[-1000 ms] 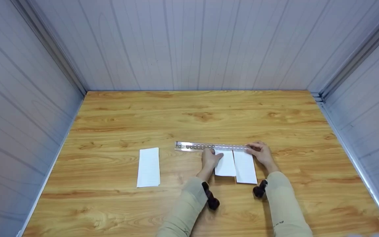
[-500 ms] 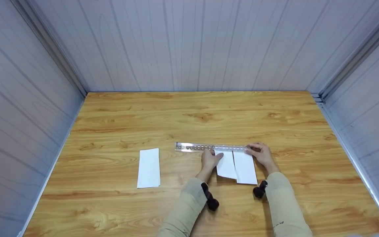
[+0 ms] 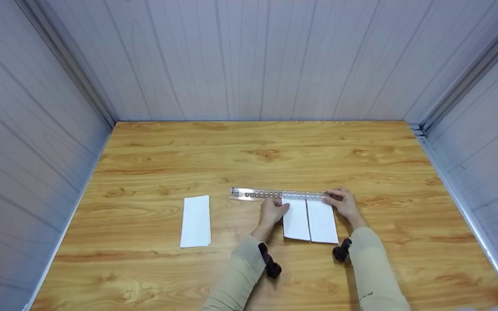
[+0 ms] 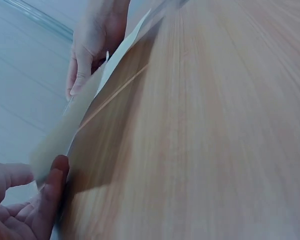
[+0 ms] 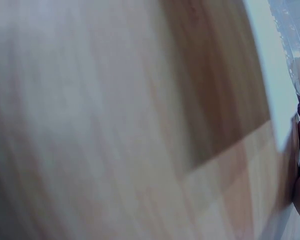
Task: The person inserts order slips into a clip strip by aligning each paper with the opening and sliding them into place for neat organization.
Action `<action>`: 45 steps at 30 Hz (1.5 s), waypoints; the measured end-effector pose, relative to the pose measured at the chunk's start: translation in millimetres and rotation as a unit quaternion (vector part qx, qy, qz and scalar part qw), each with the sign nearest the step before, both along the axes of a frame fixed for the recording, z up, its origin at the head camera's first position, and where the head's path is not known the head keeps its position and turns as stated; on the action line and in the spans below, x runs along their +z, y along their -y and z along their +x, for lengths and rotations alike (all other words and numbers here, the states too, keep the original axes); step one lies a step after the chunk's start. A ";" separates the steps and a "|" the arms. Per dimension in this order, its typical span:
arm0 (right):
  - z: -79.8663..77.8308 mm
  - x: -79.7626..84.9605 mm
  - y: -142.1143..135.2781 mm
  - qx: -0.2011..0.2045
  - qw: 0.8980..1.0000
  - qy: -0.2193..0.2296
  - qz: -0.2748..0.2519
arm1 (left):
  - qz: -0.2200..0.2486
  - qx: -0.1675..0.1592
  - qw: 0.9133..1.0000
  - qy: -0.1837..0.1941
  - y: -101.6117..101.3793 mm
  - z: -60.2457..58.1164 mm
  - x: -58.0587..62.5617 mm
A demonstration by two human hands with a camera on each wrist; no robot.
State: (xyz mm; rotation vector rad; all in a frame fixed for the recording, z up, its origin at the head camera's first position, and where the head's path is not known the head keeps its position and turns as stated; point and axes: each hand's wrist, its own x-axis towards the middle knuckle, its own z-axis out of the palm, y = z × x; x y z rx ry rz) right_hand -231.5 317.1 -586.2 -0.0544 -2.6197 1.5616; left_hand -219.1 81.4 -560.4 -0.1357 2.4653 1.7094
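Note:
A clear ruler (image 3: pixel 255 194) with a row of round holes lies crosswise along the top edges of two white paper pieces. My left hand (image 3: pixel 271 212) pinches the left paper piece (image 3: pixel 295 222) near its upper left corner, beneath the ruler. At the ruler's right end, my right hand (image 3: pixel 345 204) grips it together with the top of the right paper piece (image 3: pixel 323 222). A narrow gap runs between the two pieces. In the left wrist view, the paper (image 4: pixel 65 127) stands off the table and casts a shadow, between the left thumb (image 4: pixel 15 175) and fingers.
Another stack of white paper (image 3: pixel 195 221) lies to the left on the wood-grain table (image 3: pixel 145 276). Pale panel walls (image 3: pixel 240 60) enclose the table at the back and both sides. A dark wrist camera (image 3: pixel 270 261) hangs from the left sleeve, another (image 3: pixel 341 250) from the right.
The left paper piece's lower edge has swung down toward the person, nearly level with the right piece's. My left hand has shifted slightly left and down. The right hand stays in place.

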 end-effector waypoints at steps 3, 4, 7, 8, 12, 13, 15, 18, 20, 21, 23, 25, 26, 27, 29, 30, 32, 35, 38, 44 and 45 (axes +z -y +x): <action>0.4 -0.6 0.3 0.001 1.000 0.003 -0.012 | 0.013 -0.009 1.000 0.011 5.0 3.2 3.0; 0.5 -0.8 0.2 0.003 1.000 0.002 -0.012 | 0.020 -0.011 1.000 0.018 6.6 3.3 2.4; 0.3 -0.9 0.6 0.004 1.000 0.003 -0.024 | 0.048 -0.018 0.997 0.049 11.7 3.3 2.8; 0.2 -0.9 0.6 0.006 1.000 0.004 -0.025 | 0.052 -0.019 0.997 0.054 13.7 3.7 3.1; 0.2 -0.2 1.2 0.000 0.999 0.000 -0.037 | 0.064 -0.023 0.996 0.049 23.5 5.2 5.8; 0.4 0.0 1.4 0.001 0.999 -0.002 -0.037 | 0.065 -0.023 0.997 0.047 26.0 5.6 6.4; 0.4 0.5 1.5 0.002 0.999 -0.004 -0.042 | 0.065 -0.024 0.997 0.042 31.3 6.4 7.6; 0.7 0.9 1.5 0.008 0.999 -0.003 -0.043 | 0.055 -0.022 0.997 0.048 39.2 8.3 10.0; 0.6 1.3 1.4 0.010 0.999 -0.004 -0.041 | 0.047 -0.019 0.998 0.041 44.3 9.8 11.0; 0.6 1.5 1.1 0.013 0.999 -0.007 -0.035 | 0.043 -0.017 0.998 0.036 46.6 10.7 11.3; 0.6 1.9 0.8 0.012 0.999 -0.009 -0.031 | 0.035 -0.015 0.999 0.017 51.3 12.4 10.8; 0.6 2.5 0.7 0.010 0.999 -0.009 -0.031 | 0.030 -0.012 0.999 0.004 55.7 13.7 10.4; 0.7 2.5 0.7 0.010 0.999 -0.010 -0.029 | 0.028 -0.010 1.000 0.001 58.0 14.3 10.1; 0.9 2.8 0.8 0.009 0.999 -0.010 -0.030 | 0.025 -0.009 1.000 -0.004 60.2 14.7 9.8; 1.1 2.7 1.2 0.008 1.000 -0.009 -0.028 | 0.022 -0.005 1.000 -0.004 64.9 15.3 9.5; 1.3 2.6 1.2 0.010 1.000 -0.009 -0.026 | 0.022 -0.002 1.000 -0.004 67.2 15.5 9.5; 1.5 2.3 1.3 0.009 1.000 -0.008 -0.026 | 0.021 0.003 1.000 -0.009 72.3 15.9 9.3; 1.4 1.5 0.5 0.009 1.000 -0.001 -0.027 | 0.021 0.013 1.000 -0.016 79.8 16.8 9.5; 1.2 0.8 -0.1 0.005 0.999 0.006 -0.033 | 0.009 0.026 0.999 -0.018 87.5 17.6 9.8; 4.2 7.9 3.5 0.023 0.997 -0.017 -0.072 | -0.002 0.049 0.998 -0.043 105.0 21.1 10.4; 4.3 7.9 3.5 0.027 0.997 -0.019 -0.070 | -0.004 0.052 0.998 -0.046 107.9 21.6 10.5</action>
